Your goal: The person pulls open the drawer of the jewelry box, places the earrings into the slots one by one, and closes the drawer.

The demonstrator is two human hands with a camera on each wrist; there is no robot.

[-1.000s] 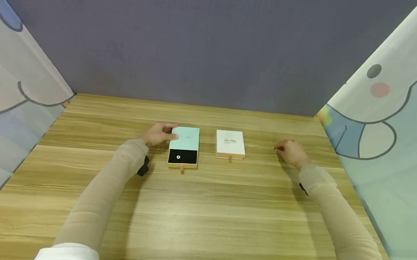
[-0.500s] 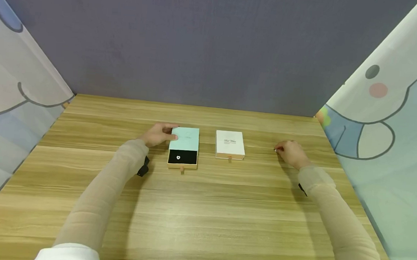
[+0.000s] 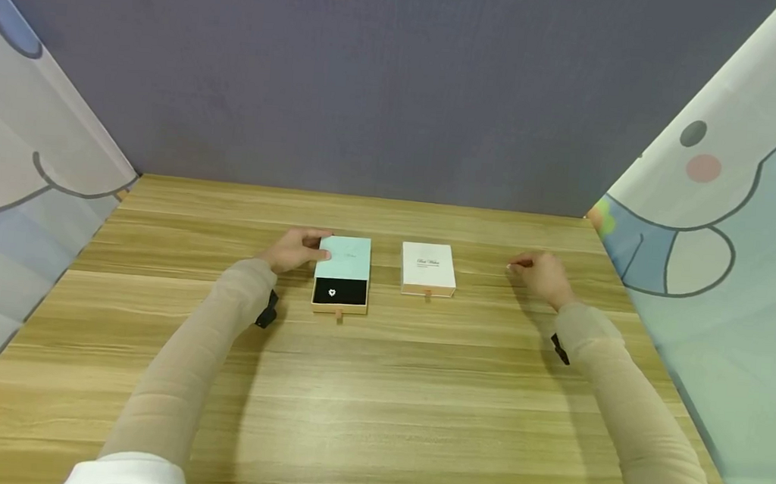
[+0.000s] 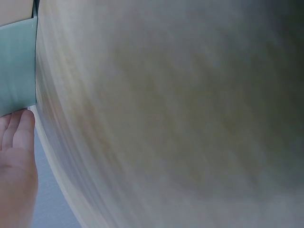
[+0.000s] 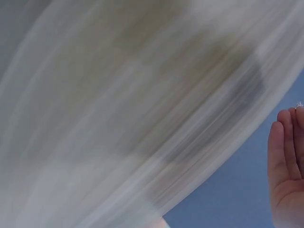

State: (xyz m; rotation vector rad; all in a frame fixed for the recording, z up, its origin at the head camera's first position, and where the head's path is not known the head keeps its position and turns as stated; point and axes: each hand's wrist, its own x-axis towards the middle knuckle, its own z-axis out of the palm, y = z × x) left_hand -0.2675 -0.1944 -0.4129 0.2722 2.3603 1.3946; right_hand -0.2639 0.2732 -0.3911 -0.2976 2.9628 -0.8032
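Observation:
My left hand (image 3: 289,249) grips the far left part of a mint-green jewellery box (image 3: 349,258), thumb on its top. Its drawer is pulled partway out toward me, showing black lining and a heart-shaped silvery piece of jewellery (image 3: 332,293). In the left wrist view, the fingers (image 4: 23,135) lie right at the end of the green sleeve (image 4: 16,66). To the right, my right hand (image 3: 544,275) pinches a tiny silvery piece of jewellery (image 3: 509,266) between thumb and fingertips. A sparkling bit of it (image 5: 299,104) shows above the fingers in the right wrist view; its kind cannot be made out.
Between the hands lies a closed white drawer box (image 3: 427,266) with printed lettering and a small pull tab. Everything rests on a wooden table (image 3: 382,409). A grey panel (image 3: 387,82) stands behind it, and printed cartoon sheets (image 3: 723,245) hang at both sides.
My right hand has shifted slightly left and away from me, its fingertips rising with the small piece of jewellery. The left hand and both boxes stay where they were.

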